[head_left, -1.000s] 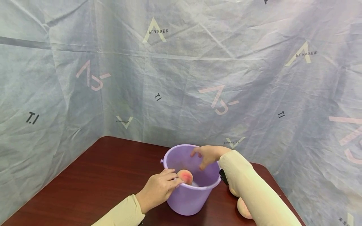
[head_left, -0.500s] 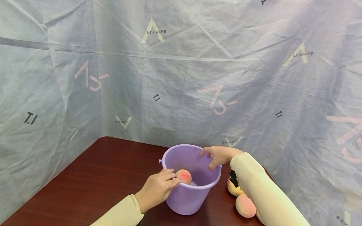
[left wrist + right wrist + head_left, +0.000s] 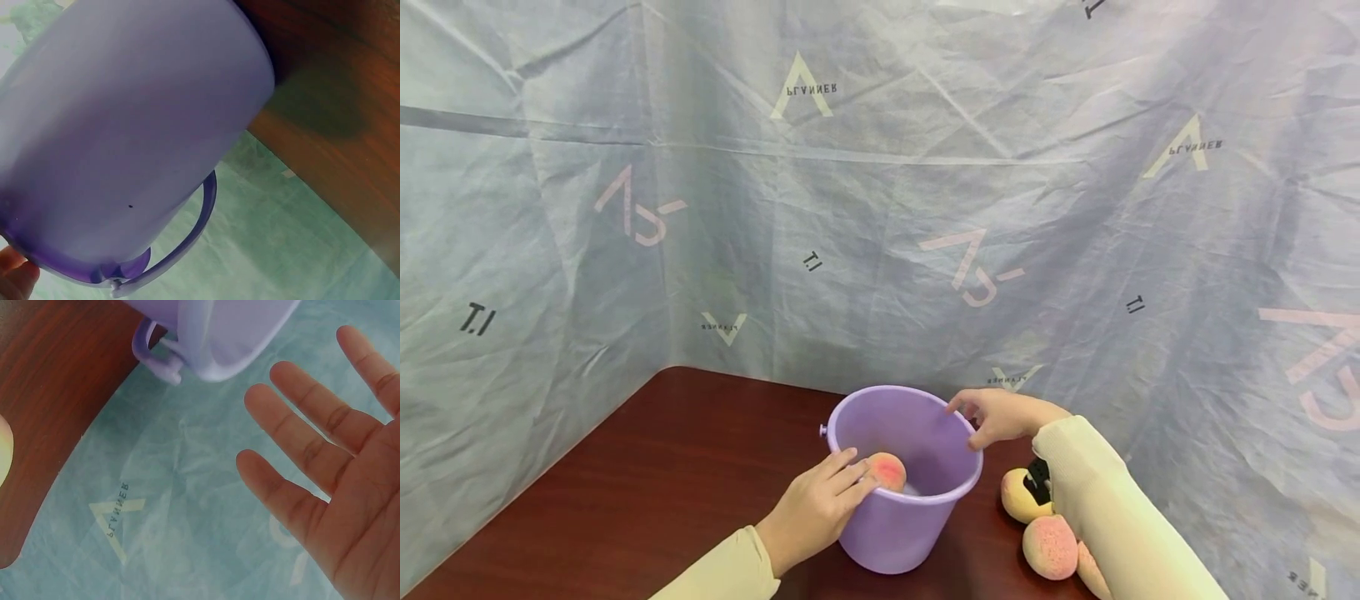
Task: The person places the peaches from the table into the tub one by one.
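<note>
A purple plastic bucket stands upright on the table, its handle hanging down outside in the left wrist view. My left hand holds the near left rim, fingers laid over it. Just inside, beside those fingers, a pinkish peach shows in the bucket. At the far right rim is my right hand, holding nothing. The right wrist view shows this hand with its fingers spread apart, palm in sight and the bucket beyond.
To the right of the bucket lie a yellowish peach, partly behind the black wrist camera, a pink peach and one more peach, partly behind the right sleeve. Printed grey fabric hangs behind the dark red table.
My right hand has drawn out of the bucket toward the right, over its rim. More of the peaches on the right has come into view. My left hand has stayed at the rim.
</note>
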`<state>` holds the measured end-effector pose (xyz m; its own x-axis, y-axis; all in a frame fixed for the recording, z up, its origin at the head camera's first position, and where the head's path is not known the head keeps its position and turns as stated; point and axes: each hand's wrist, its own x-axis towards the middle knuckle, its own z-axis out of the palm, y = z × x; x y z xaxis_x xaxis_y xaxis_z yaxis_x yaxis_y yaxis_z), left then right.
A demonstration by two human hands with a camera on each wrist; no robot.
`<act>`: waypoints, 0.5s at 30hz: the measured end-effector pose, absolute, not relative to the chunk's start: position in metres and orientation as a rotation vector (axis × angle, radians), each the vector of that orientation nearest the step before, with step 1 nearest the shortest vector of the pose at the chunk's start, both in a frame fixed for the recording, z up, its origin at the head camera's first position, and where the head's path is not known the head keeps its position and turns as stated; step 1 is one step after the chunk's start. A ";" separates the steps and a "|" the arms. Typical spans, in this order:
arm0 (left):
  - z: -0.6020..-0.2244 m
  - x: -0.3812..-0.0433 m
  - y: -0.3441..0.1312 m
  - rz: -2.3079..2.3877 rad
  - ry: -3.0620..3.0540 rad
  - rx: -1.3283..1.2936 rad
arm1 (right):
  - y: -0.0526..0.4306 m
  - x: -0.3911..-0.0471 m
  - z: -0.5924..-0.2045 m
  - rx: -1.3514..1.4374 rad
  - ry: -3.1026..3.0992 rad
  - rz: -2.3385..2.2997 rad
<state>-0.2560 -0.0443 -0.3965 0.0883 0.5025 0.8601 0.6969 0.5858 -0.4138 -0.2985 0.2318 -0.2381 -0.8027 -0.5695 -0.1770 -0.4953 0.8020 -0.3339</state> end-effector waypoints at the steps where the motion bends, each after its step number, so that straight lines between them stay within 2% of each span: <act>1: -0.397 -0.256 -0.044 -0.182 -1.552 -1.041 | 0.235 -0.298 -0.238 -0.823 2.726 -0.411; 15: -0.395 -0.262 -0.042 -0.095 -1.528 -1.053 | 0.266 -0.294 -0.251 -0.822 2.749 -0.477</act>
<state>-0.2619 -0.0424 -0.3950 0.1291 0.5491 0.8257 0.6470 0.5844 -0.4898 -0.2938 0.2663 -0.2506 -0.8153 -0.5650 -0.1268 -0.4893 0.7894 -0.3708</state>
